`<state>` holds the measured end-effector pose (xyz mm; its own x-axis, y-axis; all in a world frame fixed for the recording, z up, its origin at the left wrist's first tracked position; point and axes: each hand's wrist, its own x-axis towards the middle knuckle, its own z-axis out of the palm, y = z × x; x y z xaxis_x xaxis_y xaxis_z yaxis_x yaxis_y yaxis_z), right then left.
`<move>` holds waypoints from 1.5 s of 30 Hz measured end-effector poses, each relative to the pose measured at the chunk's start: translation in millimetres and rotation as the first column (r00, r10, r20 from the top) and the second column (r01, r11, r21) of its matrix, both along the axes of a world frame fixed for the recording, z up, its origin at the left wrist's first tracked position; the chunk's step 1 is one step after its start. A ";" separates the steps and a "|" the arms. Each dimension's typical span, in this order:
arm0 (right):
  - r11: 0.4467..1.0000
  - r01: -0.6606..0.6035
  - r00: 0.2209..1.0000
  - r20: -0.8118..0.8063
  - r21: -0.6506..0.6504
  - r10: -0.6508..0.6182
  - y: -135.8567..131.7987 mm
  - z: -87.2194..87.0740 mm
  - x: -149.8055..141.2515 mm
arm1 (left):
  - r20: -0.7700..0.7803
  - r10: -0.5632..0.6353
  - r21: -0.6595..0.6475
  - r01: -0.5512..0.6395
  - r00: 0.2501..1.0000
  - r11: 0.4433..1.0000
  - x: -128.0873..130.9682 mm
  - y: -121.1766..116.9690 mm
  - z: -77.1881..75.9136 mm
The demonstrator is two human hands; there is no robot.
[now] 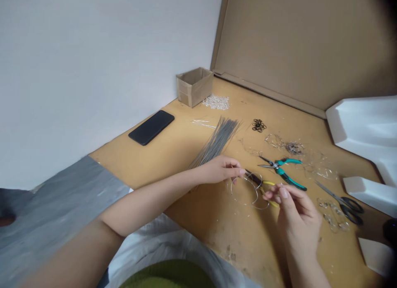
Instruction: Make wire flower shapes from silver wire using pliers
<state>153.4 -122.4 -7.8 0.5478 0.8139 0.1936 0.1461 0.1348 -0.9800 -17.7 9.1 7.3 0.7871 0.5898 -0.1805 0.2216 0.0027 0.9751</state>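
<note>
A thin silvery wire bent into round loops (245, 191) hangs between my two hands above the table. My left hand (221, 169) pinches it at the upper left between thumb and fingers. My right hand (299, 213) is closed, thumb against fingertips, at the right side of the loops; its grip on the fine wire is partly hidden. Behind the loops lie pliers with yellow handles (268, 183), partly covered by my right fingers. A bundle of straight grey wires (218, 139) lies just beyond my left hand.
Teal-handled pliers (281, 167), black-handled scissors (349, 206), black rings (258, 125) and bent wire pieces (293, 147) lie to the right. Farther back are a cardboard box (195, 89), clear small pieces (216, 101) and a phone (151, 127). White foam (362, 126) stands at the right edge.
</note>
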 end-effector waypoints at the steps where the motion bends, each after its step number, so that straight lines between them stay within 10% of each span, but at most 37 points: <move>1: 1.000 -0.013 1.000 0.004 -0.001 0.013 -1.0 0.0 -0.7 | 0.005 -0.004 -0.046 0.004 1.000 0.999 0.2 1.1 0.0; 10: 0.999 -0.039 0.996 0.083 0.035 0.036 -1.0 -3.7 -7.6 | 0.106 0.017 -0.255 0.011 0.994 0.967 1.6 9.8 -11.5; 45: 0.997 -0.029 0.997 0.068 0.069 0.025 -0.4 -11.3 -1.4 | 0.081 0.020 -0.261 0.002 0.997 0.965 2.1 8.8 -13.4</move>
